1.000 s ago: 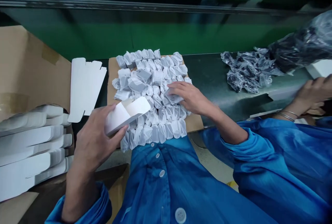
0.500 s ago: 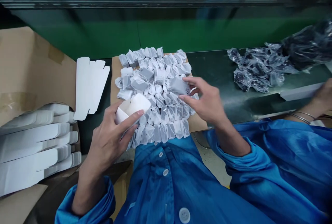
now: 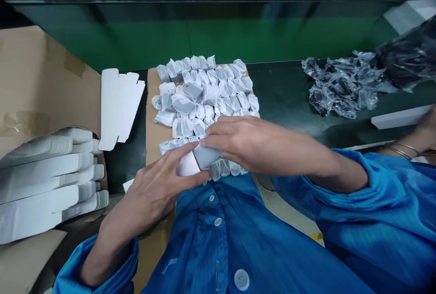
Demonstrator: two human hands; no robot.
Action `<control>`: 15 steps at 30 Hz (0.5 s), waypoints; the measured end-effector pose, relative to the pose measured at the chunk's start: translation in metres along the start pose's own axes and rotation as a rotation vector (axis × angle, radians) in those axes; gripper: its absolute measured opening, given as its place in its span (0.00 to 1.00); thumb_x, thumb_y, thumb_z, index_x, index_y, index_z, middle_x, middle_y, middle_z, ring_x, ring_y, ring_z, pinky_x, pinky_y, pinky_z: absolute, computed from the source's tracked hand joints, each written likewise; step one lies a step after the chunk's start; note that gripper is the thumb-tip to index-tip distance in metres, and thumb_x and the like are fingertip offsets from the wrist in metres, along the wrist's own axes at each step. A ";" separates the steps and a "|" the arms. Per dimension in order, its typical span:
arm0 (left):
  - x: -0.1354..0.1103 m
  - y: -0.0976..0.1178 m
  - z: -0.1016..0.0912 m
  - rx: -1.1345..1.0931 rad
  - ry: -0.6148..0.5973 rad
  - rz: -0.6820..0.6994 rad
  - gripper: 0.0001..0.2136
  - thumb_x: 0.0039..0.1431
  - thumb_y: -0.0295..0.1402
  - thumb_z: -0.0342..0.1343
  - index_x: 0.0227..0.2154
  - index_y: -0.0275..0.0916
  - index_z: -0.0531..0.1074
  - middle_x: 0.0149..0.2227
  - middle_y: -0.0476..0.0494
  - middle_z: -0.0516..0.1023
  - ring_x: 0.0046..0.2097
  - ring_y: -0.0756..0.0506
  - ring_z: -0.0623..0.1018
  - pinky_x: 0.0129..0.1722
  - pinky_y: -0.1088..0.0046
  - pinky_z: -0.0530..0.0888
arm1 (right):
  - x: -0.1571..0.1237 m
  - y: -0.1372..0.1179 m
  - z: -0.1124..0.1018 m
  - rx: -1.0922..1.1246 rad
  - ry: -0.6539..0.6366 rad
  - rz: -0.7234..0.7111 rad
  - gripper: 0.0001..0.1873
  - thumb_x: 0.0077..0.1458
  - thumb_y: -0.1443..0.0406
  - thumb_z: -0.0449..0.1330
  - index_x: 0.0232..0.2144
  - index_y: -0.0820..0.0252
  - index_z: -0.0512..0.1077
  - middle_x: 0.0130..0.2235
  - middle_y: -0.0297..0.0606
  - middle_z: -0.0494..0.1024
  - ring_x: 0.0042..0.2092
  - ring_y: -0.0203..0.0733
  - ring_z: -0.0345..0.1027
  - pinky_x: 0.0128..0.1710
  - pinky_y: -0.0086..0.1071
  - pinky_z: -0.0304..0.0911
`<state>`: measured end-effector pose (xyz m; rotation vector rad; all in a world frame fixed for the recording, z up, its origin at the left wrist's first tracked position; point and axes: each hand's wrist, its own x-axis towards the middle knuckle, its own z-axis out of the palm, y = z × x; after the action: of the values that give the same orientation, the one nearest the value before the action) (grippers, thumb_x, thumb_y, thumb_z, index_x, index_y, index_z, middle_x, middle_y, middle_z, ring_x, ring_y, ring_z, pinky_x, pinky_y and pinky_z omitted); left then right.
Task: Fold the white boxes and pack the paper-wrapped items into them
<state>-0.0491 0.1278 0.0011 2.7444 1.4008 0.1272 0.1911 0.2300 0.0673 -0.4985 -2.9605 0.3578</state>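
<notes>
My left hand (image 3: 160, 183) is closed around a small white carton (image 3: 188, 164), its open end facing right. A wrapped block (image 3: 206, 156) in thin whitish film meets that open end. My right hand (image 3: 235, 142) grips the block from above, fingers pointing left, and hides much of it. How deep the block sits in the carton, I cannot tell. Beneath and behind both hands lie rows of similar wrapped blocks (image 3: 194, 92) on a sheet of brown cardboard (image 3: 153, 133).
Flat white cartons (image 3: 119, 103) lie left of the cardboard. A brown box (image 3: 41, 85) at far left holds more folded cartons (image 3: 44, 189). To the right are black items in clear plastic bags (image 3: 344, 83), a white carton (image 3: 398, 117) and another person's wrist with bangles (image 3: 402, 149).
My right hand has brought a wrapped block left and down to the carton's open end. The left hand has turned the carton to face it. A white carton now shows by the neighbour's hand.
</notes>
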 end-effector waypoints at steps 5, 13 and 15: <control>0.000 0.004 0.003 0.106 0.105 -0.102 0.29 0.60 0.21 0.50 0.58 0.63 0.65 0.70 0.43 0.54 0.55 0.34 0.76 0.26 0.72 0.76 | 0.000 -0.032 0.037 -0.203 0.223 0.038 0.17 0.68 0.73 0.43 0.49 0.73 0.70 0.49 0.56 0.76 0.46 0.49 0.71 0.36 0.39 0.74; 0.005 0.015 -0.001 0.166 0.357 -0.031 0.29 0.62 0.18 0.43 0.61 0.56 0.61 0.63 0.34 0.63 0.55 0.35 0.77 0.38 0.62 0.82 | -0.009 -0.017 0.062 0.305 0.572 0.147 0.16 0.63 0.73 0.53 0.53 0.62 0.67 0.54 0.46 0.75 0.59 0.42 0.68 0.58 0.40 0.69; 0.004 0.014 -0.002 0.176 0.392 -0.003 0.28 0.62 0.18 0.42 0.60 0.56 0.63 0.62 0.34 0.64 0.55 0.36 0.77 0.40 0.62 0.82 | -0.008 -0.018 0.060 0.325 0.580 0.088 0.16 0.63 0.74 0.52 0.52 0.63 0.69 0.51 0.45 0.78 0.58 0.42 0.70 0.59 0.39 0.68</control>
<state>-0.0360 0.1230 0.0045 2.9772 1.5677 0.5993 0.1839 0.1977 0.0134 -0.5732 -2.2745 0.5766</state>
